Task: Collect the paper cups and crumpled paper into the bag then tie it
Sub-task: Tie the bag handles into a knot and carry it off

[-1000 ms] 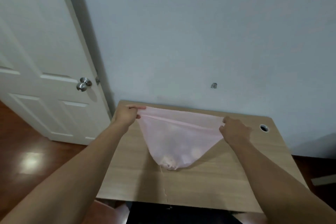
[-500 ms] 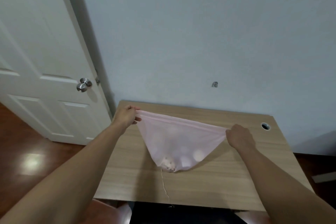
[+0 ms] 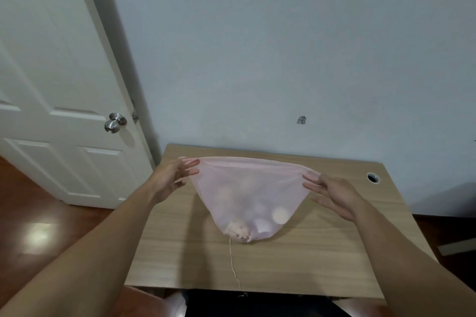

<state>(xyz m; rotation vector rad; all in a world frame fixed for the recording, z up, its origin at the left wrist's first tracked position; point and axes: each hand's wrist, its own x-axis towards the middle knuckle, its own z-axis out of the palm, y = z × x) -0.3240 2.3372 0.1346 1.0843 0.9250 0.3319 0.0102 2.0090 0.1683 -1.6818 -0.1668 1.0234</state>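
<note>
A thin, see-through pink bag (image 3: 247,188) hangs stretched between my two hands above the wooden table (image 3: 175,252), its bottom at the tabletop. Through the plastic I make out pale paper cups (image 3: 280,215) and a wad of crumpled paper (image 3: 237,230) at the bottom. My left hand (image 3: 175,175) pinches the rim's left corner with its fingers partly extended. My right hand (image 3: 332,193) holds the right corner, fingers stretched along the rim. A thin string (image 3: 232,262) trails from the bag's bottom toward the table's near edge.
The table stands against a pale blue wall and has a round cable hole (image 3: 372,177) at its far right corner. A white panelled door (image 3: 64,85) with a metal knob (image 3: 115,123) is at the left. Glossy dark wood floor lies on both sides.
The fingers of both hands have uncurled from closed fists to a stretched pinch on the rim. The bag's mouth stays pulled wide and the contents have settled low.
</note>
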